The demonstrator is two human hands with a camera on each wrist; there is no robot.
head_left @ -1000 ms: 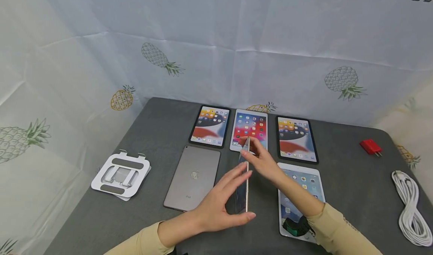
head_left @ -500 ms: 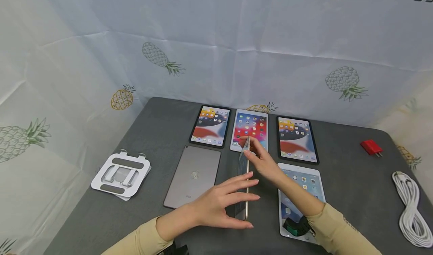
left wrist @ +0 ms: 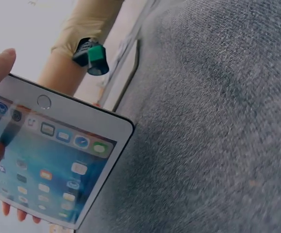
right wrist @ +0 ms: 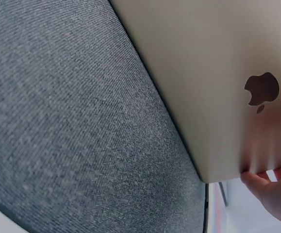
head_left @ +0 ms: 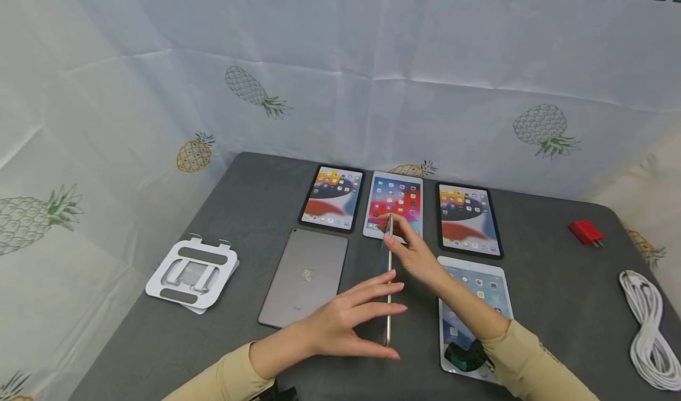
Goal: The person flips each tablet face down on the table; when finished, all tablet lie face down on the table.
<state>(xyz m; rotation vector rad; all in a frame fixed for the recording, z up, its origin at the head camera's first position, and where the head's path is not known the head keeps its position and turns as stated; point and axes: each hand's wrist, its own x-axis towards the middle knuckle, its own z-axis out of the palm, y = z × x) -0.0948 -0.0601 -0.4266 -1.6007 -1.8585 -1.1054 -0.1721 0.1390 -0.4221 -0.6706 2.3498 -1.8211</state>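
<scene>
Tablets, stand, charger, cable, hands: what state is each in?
Held tablet: on edge, screen lit
Grey tablet: face down
Back left tablet: face up, lit
Back middle tablet: face up, lit
Back right tablet: face up, lit
Front right tablet: face up, lit
Stand: folded
Charger: unplugged, prongs out
Cable: bundled
Left hand: fingers spread
Right hand: grips held tablet

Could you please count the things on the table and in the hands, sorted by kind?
Tablets: 6 (5 lying flat, plus the held tablet)
White stand: 1
Red plug adapter: 1
Bundled white cable: 1
Total: 9
</scene>
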